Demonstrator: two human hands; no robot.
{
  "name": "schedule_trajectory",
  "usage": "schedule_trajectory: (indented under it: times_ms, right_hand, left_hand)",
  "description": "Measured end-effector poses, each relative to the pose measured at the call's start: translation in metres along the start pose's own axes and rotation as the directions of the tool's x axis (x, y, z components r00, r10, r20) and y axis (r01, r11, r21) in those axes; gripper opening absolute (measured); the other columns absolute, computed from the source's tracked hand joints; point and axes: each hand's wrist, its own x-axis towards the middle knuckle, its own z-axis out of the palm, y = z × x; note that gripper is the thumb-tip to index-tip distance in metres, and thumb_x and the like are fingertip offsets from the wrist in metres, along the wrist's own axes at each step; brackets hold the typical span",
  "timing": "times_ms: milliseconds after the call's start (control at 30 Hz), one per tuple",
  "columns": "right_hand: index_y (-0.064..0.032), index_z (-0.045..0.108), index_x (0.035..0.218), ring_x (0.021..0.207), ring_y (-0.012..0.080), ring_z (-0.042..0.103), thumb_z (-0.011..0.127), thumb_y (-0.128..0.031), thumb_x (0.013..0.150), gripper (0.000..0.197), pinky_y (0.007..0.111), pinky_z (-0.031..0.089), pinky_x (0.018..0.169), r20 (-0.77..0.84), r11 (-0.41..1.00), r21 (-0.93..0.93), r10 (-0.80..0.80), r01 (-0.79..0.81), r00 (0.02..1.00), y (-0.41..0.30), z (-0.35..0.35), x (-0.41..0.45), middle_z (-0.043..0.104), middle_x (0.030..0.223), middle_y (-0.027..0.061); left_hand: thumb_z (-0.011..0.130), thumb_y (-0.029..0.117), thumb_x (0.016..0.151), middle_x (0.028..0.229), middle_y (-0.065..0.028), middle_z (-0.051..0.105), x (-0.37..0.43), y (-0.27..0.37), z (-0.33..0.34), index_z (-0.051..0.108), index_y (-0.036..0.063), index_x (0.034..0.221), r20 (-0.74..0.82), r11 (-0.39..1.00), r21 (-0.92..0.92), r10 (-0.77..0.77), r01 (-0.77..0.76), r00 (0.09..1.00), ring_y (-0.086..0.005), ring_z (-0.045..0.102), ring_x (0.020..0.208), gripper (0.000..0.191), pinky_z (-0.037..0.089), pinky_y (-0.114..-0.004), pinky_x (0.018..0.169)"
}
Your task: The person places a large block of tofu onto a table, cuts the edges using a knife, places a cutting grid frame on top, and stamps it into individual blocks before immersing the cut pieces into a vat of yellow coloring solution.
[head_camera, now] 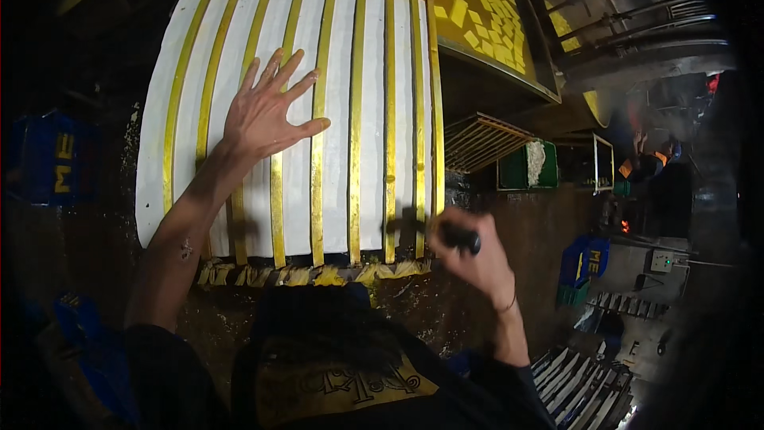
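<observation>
Before me lies a broad white slab [296, 191], soft-looking like tofu, under a grid of long yellow-stained slats [355, 179]. My left hand [256, 113] is spread palm down over the middle slats, fingers apart and wet, holding nothing. Whether it presses on them I cannot tell. At the grid's near right corner, my right hand [480, 257] is closed around a black handle [462, 237]. The hand is blurred, and the rest of that tool cannot be made out. Ragged wrapping [328, 276] covers the bar along the near edge.
A wide tray [498, 67] of yellow liquid with many yellow pieces [486, 18] stands at the far right. Below it are a slatted rack [486, 137] and a green crate [513, 170]. Blue crates [51, 161] stand left. Another person [653, 161] is farther right, near a small flame [625, 226].
</observation>
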Motion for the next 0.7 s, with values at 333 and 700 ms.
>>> schedule_trajectory:
  times_ms: [333,700]
  right_hand:
    - [0.0022,0.067,0.093,0.070,0.0071,0.057,0.061,-0.008,0.089,0.012,0.027,0.047,0.065,-0.439,0.962,0.209,-0.069,0.176,0.896,-0.024,-0.037,0.117,0.066,0.076,0.0036]
    - [-0.0011,0.068,0.080,0.075,0.0398,0.065,0.068,-0.020,0.079,0.019,0.043,0.052,0.070,-0.363,0.893,-0.344,-0.413,0.291,0.835,0.023,-0.043,0.410,0.067,0.077,0.0208]
  left_hand:
    - [0.059,0.069,0.080,0.156,-0.0106,0.029,-0.004,-0.013,0.005,0.053,0.0184,0.138,-0.132,0.988,-0.127,0.076,-0.093,0.988,-0.0291,0.021,0.146,0.077,0.011,-0.048,0.121]
    - [0.051,0.074,0.081,0.157,-0.0087,0.028,0.000,-0.004,-0.004,0.046,0.0234,0.144,-0.069,0.979,-0.188,0.071,-0.083,0.995,-0.0304,0.020,0.146,0.081,0.008,-0.051,0.120]
